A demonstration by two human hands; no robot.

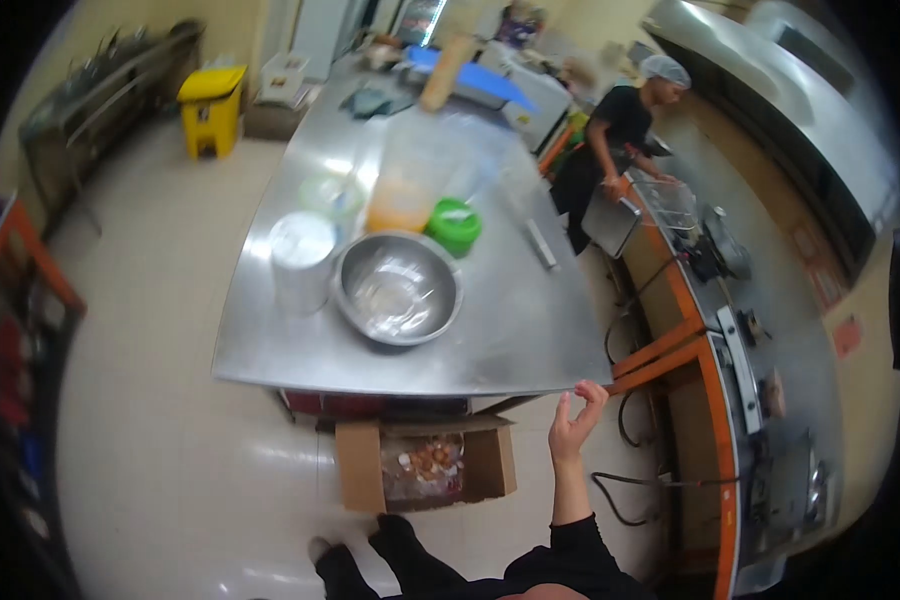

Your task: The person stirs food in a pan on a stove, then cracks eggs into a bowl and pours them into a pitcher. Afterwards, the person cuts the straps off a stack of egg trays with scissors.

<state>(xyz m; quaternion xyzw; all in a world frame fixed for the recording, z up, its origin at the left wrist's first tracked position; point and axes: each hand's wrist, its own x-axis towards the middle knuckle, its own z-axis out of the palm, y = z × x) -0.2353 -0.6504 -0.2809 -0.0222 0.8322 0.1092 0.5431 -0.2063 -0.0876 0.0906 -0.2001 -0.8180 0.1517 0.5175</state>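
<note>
My right hand (576, 415) is raised by the front right corner of the steel table (510, 340), its fingers curved and apart with nothing between them. My left hand does not show. A steel bowl (398, 288) stands near the table's front edge, with something clear or whitish in its bottom. Left of the bowl is a clear container with a white lid (303, 240). Behind the bowl are a green container (454, 227) and a blurred clear container with orange contents (398, 205).
An open cardboard box (360, 468) with eggshells lies on the floor below the table. Another person (625, 125) in a hair net stands at the right counter, holding a metal tray (610, 222). A yellow bin (210, 112) stands at back left.
</note>
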